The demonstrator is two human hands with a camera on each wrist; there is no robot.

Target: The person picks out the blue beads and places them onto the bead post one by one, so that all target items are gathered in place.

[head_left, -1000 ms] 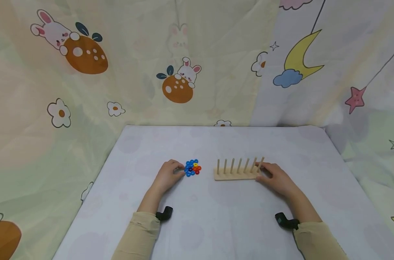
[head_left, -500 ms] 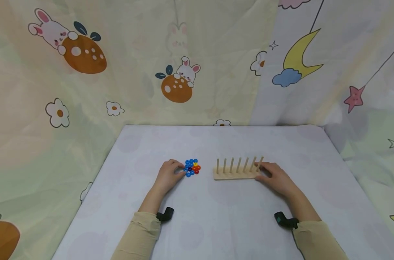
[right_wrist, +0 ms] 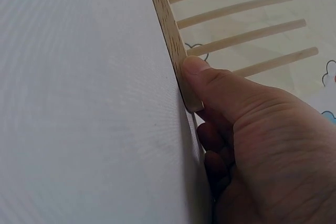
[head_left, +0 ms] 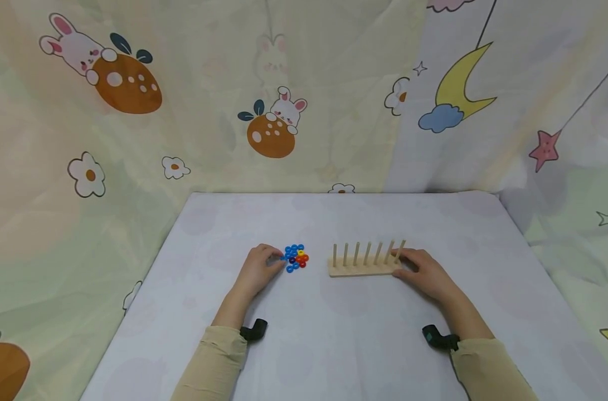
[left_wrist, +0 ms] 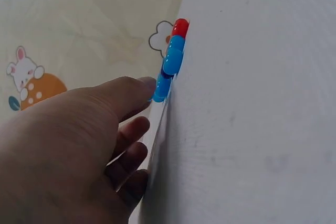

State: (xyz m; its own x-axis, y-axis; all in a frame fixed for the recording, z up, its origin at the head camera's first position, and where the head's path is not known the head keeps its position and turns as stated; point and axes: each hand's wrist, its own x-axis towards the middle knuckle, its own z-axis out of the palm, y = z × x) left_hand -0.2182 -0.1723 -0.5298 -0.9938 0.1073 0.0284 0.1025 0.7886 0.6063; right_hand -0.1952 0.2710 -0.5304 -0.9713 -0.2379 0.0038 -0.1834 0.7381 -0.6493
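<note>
My left hand (head_left: 256, 270) is at the left side of a small cluster of ring-shaped beads (head_left: 292, 254), mostly blue, with red, orange, yellow and dark ones among them. Its thumb and forefinger pinch a blue bead (head_left: 283, 258) at the cluster's edge; in the left wrist view the thumb largely hides it. My right hand (head_left: 426, 274) grips the right end of a pale wooden peg board (head_left: 361, 270), thumb on the front edge, fingers behind. Several upright pegs (right_wrist: 241, 38) stand in a row on the board, all bare. The board lies flat on the table.
A white cloth covers the table (head_left: 324, 334); beads and peg board lie near its middle with a gap between them. Patterned fabric (head_left: 208, 111) hangs behind and at both sides. A small black camera (head_left: 254, 330) is worn on each wrist.
The left fingertips have closed on a blue bead at the cluster's left edge and shifted it slightly. The right hand keeps its grip on the peg board. The head view has shifted slightly.
</note>
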